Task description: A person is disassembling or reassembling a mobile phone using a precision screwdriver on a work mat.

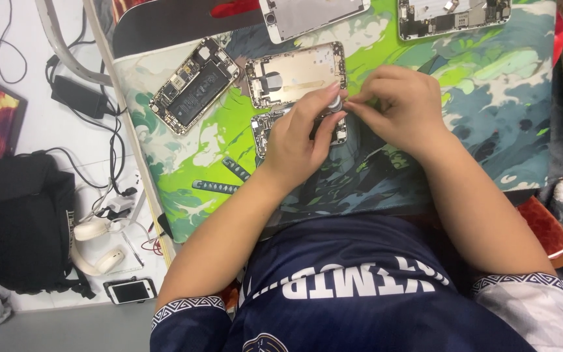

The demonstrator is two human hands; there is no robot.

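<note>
Navy shirt (360, 287) with patterned sleeve cuffs fills the bottom of view. Both forearms reach up over a printed green and blue mat (490, 111) on the bench. Left hand (298, 133) and right hand (395, 107) meet fingertip to fingertip, both pinching a small round silver part (335, 103). Part sits just above an opened phone (275, 124) mostly hidden under the left hand. Gold phone shell (294, 75) lies just beyond it, touching or nearly so. Opened phone with black battery (193, 85) lies tilted to the left. Two more phone halves at the top edge. White headphones (96, 244) and a small phone (130, 291) on the floor, left.
</note>
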